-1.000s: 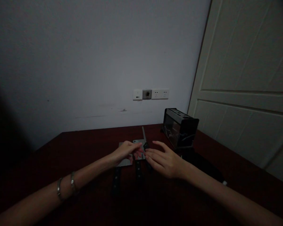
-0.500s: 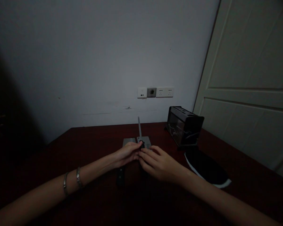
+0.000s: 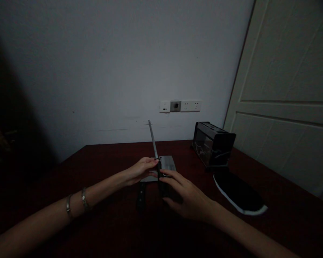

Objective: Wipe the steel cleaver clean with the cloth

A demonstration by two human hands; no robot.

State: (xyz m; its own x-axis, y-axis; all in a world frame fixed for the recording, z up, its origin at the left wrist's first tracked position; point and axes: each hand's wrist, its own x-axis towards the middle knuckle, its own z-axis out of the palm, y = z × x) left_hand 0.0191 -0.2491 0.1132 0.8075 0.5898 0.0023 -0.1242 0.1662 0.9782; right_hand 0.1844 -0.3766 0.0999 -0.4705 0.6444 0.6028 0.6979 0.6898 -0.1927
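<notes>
Dim room, dark red table pushed up against a pale wall, so take the fine detail with a grain of salt. Your left hand is pinching the sharpening steel right where the rod meets its dark handle. Your right hand is draped over that handle lower down, and it's too murky to tell if it's really closed around it or just resting. The steel is tipped up, point leaning away toward the wall, handle end low by the table. Under your hands two cleavers lie flat side by side: one blade shows, the other is mostly covered except its handle. My read is you're early on, with the steel up and in hand and neither cleaver lifted. Off to the right sits a black knife block, and just beside it a black cloth with a white edge.
</notes>
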